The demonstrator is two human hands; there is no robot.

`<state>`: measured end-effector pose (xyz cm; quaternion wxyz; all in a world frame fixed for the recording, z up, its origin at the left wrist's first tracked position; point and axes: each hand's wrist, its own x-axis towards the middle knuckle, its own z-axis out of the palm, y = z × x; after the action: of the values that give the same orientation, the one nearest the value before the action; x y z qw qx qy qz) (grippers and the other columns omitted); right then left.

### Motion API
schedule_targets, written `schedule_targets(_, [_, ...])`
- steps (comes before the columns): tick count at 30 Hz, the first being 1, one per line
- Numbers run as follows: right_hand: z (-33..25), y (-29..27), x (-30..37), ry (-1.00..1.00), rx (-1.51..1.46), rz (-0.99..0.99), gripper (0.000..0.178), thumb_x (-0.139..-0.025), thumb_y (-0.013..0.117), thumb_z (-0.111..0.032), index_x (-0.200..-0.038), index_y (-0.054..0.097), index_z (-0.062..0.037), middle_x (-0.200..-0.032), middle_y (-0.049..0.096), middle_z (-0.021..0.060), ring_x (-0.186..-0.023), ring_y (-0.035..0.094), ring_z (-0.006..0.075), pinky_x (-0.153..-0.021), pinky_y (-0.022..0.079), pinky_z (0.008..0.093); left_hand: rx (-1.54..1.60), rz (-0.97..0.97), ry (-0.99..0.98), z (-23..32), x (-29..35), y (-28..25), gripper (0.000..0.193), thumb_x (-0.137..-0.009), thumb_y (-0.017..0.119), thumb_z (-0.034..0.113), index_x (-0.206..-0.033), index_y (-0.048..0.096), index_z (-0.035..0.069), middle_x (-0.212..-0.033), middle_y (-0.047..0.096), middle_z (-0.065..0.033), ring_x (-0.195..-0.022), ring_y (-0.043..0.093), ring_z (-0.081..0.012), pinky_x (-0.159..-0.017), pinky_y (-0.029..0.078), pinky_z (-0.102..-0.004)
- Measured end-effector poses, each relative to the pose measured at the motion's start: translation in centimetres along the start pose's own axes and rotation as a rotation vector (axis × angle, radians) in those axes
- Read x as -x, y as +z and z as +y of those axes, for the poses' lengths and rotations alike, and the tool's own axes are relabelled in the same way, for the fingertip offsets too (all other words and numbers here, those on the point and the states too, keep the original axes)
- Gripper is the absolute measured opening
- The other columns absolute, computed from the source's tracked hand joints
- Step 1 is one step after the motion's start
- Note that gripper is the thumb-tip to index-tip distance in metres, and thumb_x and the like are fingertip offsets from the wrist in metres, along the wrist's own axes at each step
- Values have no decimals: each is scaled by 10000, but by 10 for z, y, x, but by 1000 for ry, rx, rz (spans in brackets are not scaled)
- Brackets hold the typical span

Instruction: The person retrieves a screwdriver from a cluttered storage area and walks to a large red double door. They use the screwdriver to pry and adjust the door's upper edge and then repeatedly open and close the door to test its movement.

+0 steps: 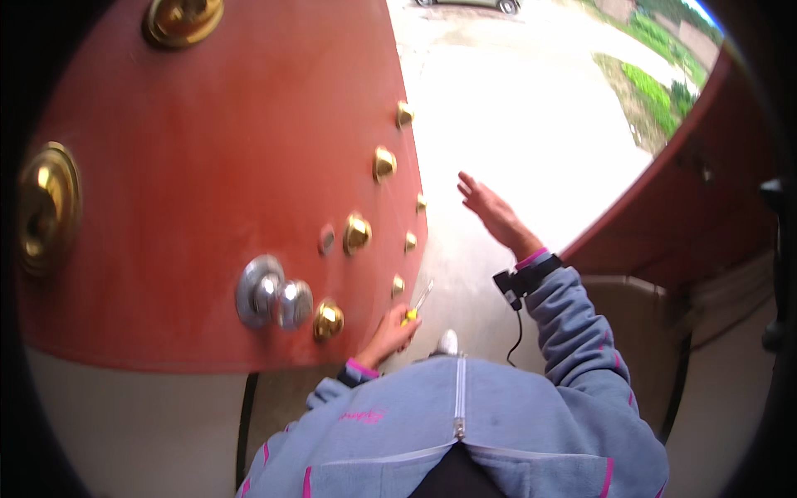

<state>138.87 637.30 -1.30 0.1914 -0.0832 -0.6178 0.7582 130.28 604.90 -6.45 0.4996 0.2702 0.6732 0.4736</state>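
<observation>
My left hand point(393, 334) is closed round a screwdriver point(411, 315) with a yellow handle, its thin metal shaft pointing up and away from me. It is close to the lower right edge of a red door point(199, 166), near a small brass dome stud point(398, 285). Whether the hand touches the door I cannot tell. Out to the right, my right hand point(498, 214) is raised over the bright ground with its fingers stretched out and nothing in it. A silver round knob point(294, 304) sticks out of the door, left of my left hand.
More brass studs point(357, 234) and large brass fittings point(50, 207) sit on the red door. A second dark red door leaf point(672, 216) stands at the right. Beyond the doorway are sunlit paving, green plants point(650, 87) and a parked car point(473, 5).
</observation>
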Motion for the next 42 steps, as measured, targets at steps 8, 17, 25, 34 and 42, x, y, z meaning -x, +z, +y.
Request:
schedule_targets(8, [28,-50,-229,112,-113,66,726,-982,379,-533,-1530,116,-136,-1593,116,48,-1449,169,280,-1154,194,446,-75,204,73,43,-42,-24,185,-900,654,206,-925,593,33,-655,550,22,-513,485,-42,-440,371,-212])
schedule_targets(17, [48,-48,-362,211,69,0,658,-963,314,-601,-1245,471,-27,-1296,467,179,-1196,472,303,-973,390,408,87,545,201,63,-99,0,184,-921,641,191,-954,580,20,-674,557,19,-563,492,-34,-474,369,-193])
schedule_targets(25, [78,-52,-357,51,129,53,632,-964,353,-586,-1121,484,12,-1120,489,177,-1056,506,292,-932,383,442,125,616,138,75,-128,14,200,-925,637,205,-976,569,24,-671,546,13,-543,486,-45,-468,374,-196])
schedule_targets(34, [-3,-109,-351,21,-18,-98,714,-950,407,-551,-1435,329,-32,-1429,398,134,-1299,393,302,-1038,332,366,-62,633,112,81,-143,-13,208,-906,667,181,-1026,608,22,-777,575,45,-673,499,-31,-576,395,-197])
schedule_targets(42, [-55,-90,-339,-329,-157,-130,483,-968,435,-543,-1211,540,-139,-1064,538,-2,-923,473,125,-824,386,294,-85,593,256,94,-140,-7,229,-910,666,198,-1036,608,16,-780,573,50,-674,494,-20,-572,388,-186])
